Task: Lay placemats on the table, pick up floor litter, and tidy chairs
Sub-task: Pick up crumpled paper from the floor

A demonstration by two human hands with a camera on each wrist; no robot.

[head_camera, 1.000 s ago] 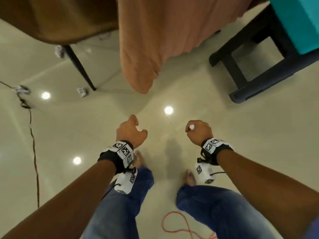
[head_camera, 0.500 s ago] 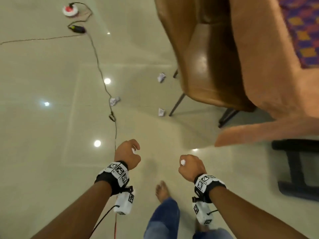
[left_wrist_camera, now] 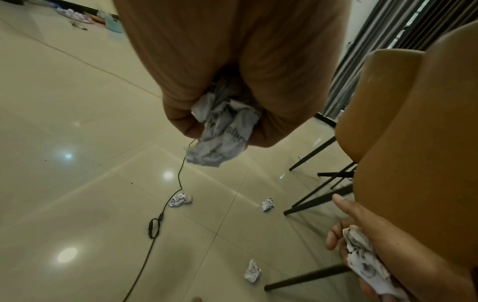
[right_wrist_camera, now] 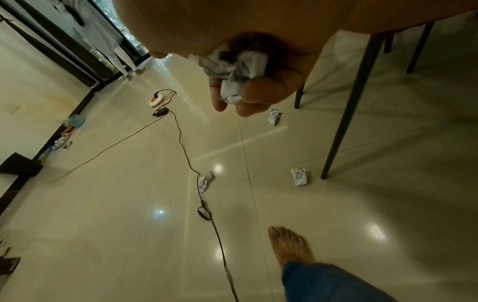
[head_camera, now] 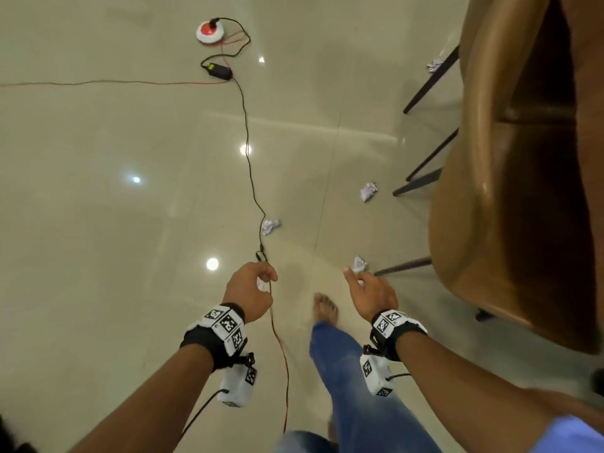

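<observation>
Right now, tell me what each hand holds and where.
Left hand grips a crumpled paper ball in curled fingers; right hand holds another paper wad likewise.

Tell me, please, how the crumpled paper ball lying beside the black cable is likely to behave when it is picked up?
The crumpled paper ball looks light and crushable: similar wads sit squashed in the left hand. Its irregular folds suggest it won't roll far. It touches the black cable, so that may get nudged.

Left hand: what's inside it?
The left hand grips a crumpled paper wad, its printed lower half poking out below the fingers. The upper part is covered by the fingers, so whether it is one wad or several can't be told.
</observation>
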